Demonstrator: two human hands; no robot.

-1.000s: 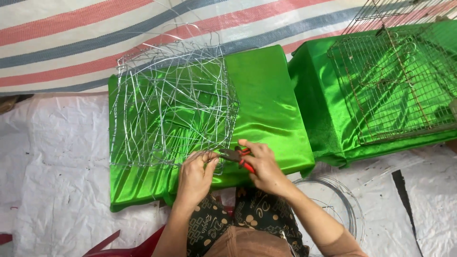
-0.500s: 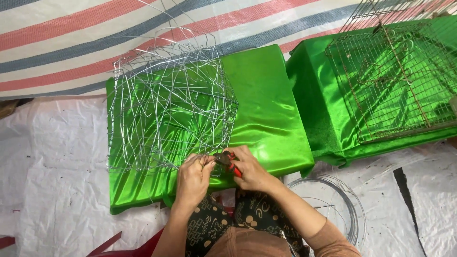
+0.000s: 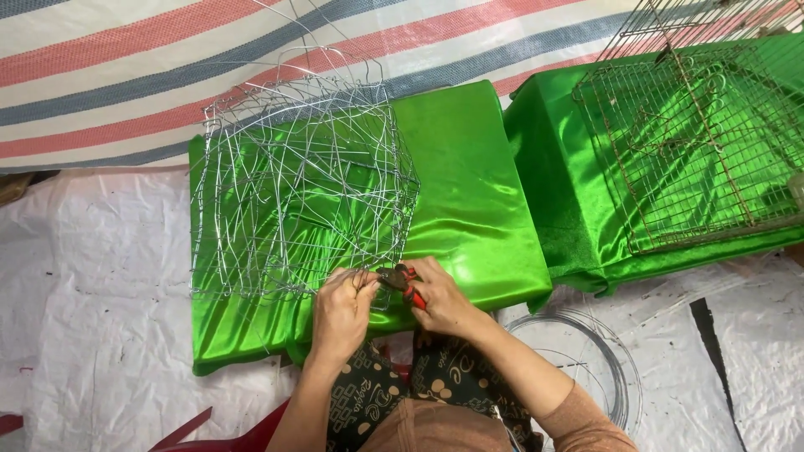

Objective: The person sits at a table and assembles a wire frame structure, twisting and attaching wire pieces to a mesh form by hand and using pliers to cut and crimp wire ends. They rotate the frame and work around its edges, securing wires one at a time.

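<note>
The right hand grips red-handled metal pliers. Their tip bites the near edge of a tangled silver wire cage. The left hand pinches the wire just left of the pliers. Shiny green cloth lies under the grip. A round coil of thin wire sits to the right.

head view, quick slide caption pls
Right hand works red-handled pliers on a wire cage frame that left hand steadies.

Right hand with red-handled pliers now closer to left hand than a second ago, pliers' nose at near edge of wire cage.
</note>
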